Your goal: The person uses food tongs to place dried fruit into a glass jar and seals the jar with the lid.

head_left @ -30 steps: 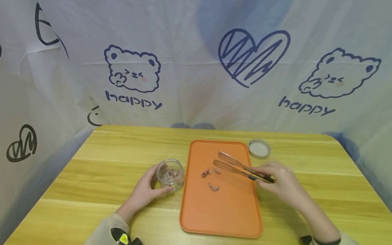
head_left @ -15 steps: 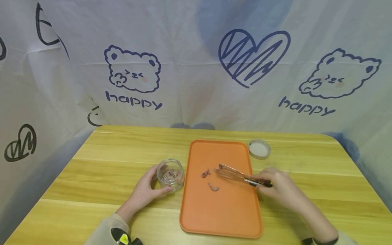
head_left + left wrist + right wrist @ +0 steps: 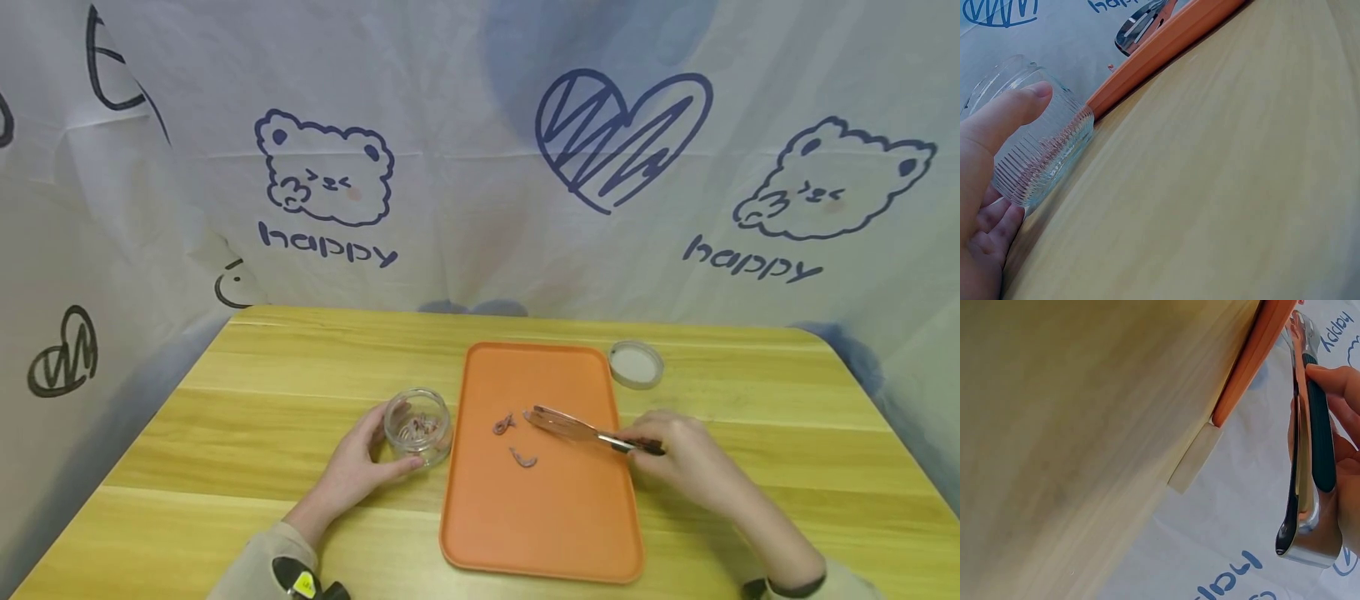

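Observation:
My left hand (image 3: 362, 460) grips a ribbed clear glass jar (image 3: 435, 454) standing left of the orange tray (image 3: 543, 529). In the left wrist view, the thumb lies across the jar's wall (image 3: 1063, 147); small pinkish-brown pieces show inside it. My right hand (image 3: 681, 457) holds metal tongs (image 3: 573, 427) with dark grips, squeezed nearly together. Their tips are low over the tray, right at a small piece (image 3: 527, 414), mostly covered by them. Two other curled, shrimp-like pieces lie on the tray: one bunched (image 3: 502, 426) left of the tips, one curved (image 3: 524, 459) below them.
A round, pale lid (image 3: 635, 365) lies beside the tray's far right corner. Everything stands on a wood-grain table (image 3: 300, 358). Behind it hangs a white cloth (image 3: 465, 233) with bear and heart drawings.
The tongs' arms have come together and their tips have lowered onto the small piece at the upper right. My right hand has shifted slightly downward; the left hand and jar stay put.

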A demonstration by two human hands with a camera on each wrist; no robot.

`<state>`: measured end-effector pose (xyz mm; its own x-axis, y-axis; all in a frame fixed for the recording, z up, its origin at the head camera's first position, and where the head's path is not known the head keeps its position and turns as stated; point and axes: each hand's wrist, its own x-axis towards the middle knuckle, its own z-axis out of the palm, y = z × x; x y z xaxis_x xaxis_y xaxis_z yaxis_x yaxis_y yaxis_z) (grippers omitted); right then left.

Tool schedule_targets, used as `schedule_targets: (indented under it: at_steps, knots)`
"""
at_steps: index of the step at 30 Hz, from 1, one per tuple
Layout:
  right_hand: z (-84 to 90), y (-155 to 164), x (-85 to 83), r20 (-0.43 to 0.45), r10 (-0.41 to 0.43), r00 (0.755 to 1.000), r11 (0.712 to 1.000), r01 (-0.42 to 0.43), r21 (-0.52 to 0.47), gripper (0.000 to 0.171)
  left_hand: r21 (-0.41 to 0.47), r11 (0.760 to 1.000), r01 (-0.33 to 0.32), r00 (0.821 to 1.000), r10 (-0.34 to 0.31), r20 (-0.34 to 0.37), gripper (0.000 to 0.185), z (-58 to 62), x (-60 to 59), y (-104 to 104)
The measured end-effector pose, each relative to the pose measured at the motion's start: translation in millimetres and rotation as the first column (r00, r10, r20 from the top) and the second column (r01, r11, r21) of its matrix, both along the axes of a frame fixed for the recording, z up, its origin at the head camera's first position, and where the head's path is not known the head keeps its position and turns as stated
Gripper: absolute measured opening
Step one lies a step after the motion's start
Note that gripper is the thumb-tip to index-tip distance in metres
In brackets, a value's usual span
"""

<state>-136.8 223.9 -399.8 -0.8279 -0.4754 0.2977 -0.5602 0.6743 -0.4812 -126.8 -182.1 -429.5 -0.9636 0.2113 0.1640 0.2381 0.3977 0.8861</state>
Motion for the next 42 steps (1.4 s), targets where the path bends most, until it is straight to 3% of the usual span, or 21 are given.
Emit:
schedule_targets:
  at_steps: [5, 17, 24, 29, 34, 42]
  knots:
    - [-0.2, -0.1, 0.0, 0.002, 0.001, 1.0, 1.0, -0.001, -0.003, 0.02, 0.001, 1.0, -0.001, 1.0, 0.001, 0.007, 0.083, 0.0, 0.0, 0.0]
    - [-1.1, 2.6, 0.4, -0.109, 0.003, 0.994, 0.999, -0.009, -0.046, 0.024, -0.011, 1.0, 0.004, 1.0, -0.004, -0.003, 0.082, -1.1, -0.8, -0.6]
    - [1.6, 4.1, 0.9, -0.111, -0.018, 0.994, 0.997, 0.01, -0.079, 0.028, 0.003, 1.0, -0.005, 1.0, 0.005, -0.004, 0.086, -29.3, -12.3, -9.1]
    - [10.0, 0.2, 0.9, -0.123, -0.028, 0.992, 0.997, 0.019, -0.073, 0.03, 0.009, 1.0, 0.001, 1.0, -0.001, -0.013, 0.086, -33.1, -14.5, -11.3]
    - [26.6, -11.6, 0.5, -0.135, -0.043, 0.99, 0.998, 0.036, -0.054, 0.028, 0.012, 1.0, -0.001, 1.0, 0.001, -0.008, 0.086, -31.4, -14.4, -10.0]
    - [52.1, -45.6, -0.4, -0.134, 0.024, 0.991, 0.995, -0.036, -0.088, 0.025, -0.006, 1.0, 0.008, 1.0, -0.008, 0.006, 0.082, 1.3, -0.5, 0.4]
